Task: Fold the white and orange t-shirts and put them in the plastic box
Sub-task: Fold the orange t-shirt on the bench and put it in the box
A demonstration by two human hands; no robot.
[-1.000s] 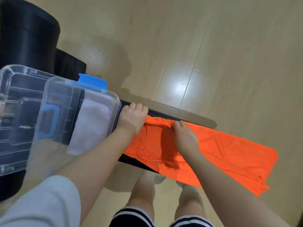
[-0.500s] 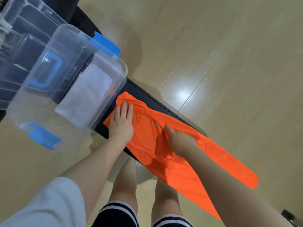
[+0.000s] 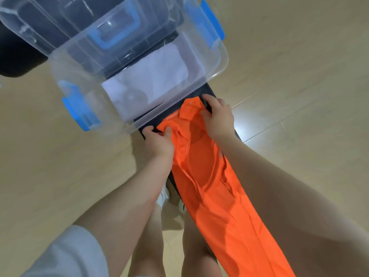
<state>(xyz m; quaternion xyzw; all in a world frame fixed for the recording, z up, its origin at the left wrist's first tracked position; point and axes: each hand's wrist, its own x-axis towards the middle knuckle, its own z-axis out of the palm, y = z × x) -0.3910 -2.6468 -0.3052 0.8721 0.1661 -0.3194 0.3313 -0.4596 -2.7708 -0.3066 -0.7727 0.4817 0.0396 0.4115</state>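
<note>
The orange t-shirt (image 3: 217, 206) lies folded into a long narrow strip along a dark narrow bench (image 3: 148, 121). My left hand (image 3: 158, 141) pinches the shirt's collar end at its left corner. My right hand (image 3: 218, 116) grips the same end at its right corner, fingers curled over the fabric. Just beyond both hands stands the clear plastic box (image 3: 215, 62) with blue latches. The folded white t-shirt (image 3: 151, 78) lies flat inside it.
The box's clear lid with a blue handle (image 3: 117, 31) lies behind the box. A dark rounded object (image 3: 18, 64) sits at the far left. Light wooden floor (image 3: 299, 76) surrounds the bench. My bare legs and a white shoe (image 3: 163, 196) are below the bench.
The view swung round so the shirt now runs toward me. Both hands moved from lying flat on the shirt to gripping the two corners of its collar end near the box.
</note>
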